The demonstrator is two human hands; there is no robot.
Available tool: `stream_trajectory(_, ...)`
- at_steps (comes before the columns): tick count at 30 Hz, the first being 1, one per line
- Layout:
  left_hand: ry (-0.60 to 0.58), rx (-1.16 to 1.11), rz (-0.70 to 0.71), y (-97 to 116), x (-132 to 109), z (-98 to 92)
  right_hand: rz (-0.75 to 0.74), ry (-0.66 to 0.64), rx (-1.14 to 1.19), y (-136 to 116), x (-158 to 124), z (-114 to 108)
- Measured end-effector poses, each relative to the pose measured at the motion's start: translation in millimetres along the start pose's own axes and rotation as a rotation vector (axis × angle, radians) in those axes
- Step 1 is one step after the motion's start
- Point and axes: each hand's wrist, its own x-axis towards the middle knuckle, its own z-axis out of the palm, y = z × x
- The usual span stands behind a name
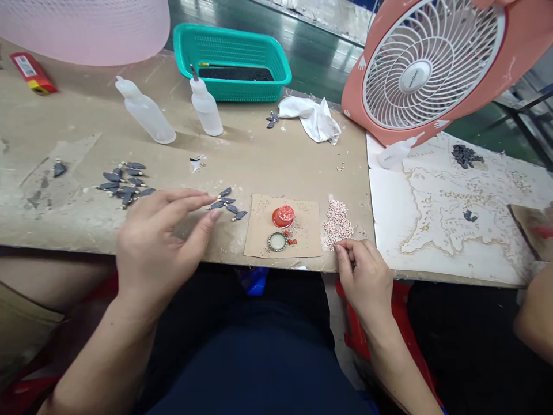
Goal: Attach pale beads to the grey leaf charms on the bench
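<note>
Over the bench (78, 115), open left grip (159, 245) beside grey charms (227, 203), right grip (360, 276) at pink beads (337, 225), hold unclear

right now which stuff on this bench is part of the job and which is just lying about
Part of the job: left hand by dark grey pendants; right hand at pink beads; round bezel; red-lidded jar; cardboard
Lying about: white cloth; teal basket; pink fan; squeeze bottles

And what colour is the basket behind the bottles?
The plastic basket is teal green; it shows best in the head view.
</note>
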Motion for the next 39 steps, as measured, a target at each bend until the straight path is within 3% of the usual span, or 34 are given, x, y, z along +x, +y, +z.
stream_trajectory(7,-0.067,-0.238,0.055,42.0,-7.4,11.1,0.053,0.061,0.092,0.3,-4.1,-3.4)
stream_trajectory(11,-0.176,-0.479,0.081,64.4,-11.9,14.3,0.086,0.076,0.070,-2.2,-2.5,-2.7)
stream_trajectory(18,-0.245,-0.587,0.051,72.4,-14.6,16.1,0.109,0.057,0.045,-0.4,0.3,1.0)
stream_trajectory(21,-0.318,-0.720,-0.084,77.7,-15.1,13.3,0.092,0.096,0.198,-13.0,-2.6,-8.2)
stream_trajectory(25,-0.670,-1.043,-0.499,90.7,-16.3,12.1,0.030,0.194,0.482,-44.1,-8.8,-22.7)
stream_trajectory(28,-0.870,-1.316,-0.775,96.0,-17.7,14.6,-0.116,0.224,0.478,-62.7,-12.3,-27.6)
stream_trajectory(33,-0.876,-1.476,-0.970,92.7,-21.9,16.3,-0.324,0.274,0.347,-67.2,-15.0,-23.8)
stream_trajectory(37,-0.852,-1.442,-0.987,88.0,-26.4,13.8,-0.498,0.335,0.263,-62.3,-14.5,-19.0)
stream_trajectory(39,-0.844,-1.393,-0.945,86.1,-27.2,11.4,-0.503,0.313,0.316,-62.7,-12.1,-19.8)
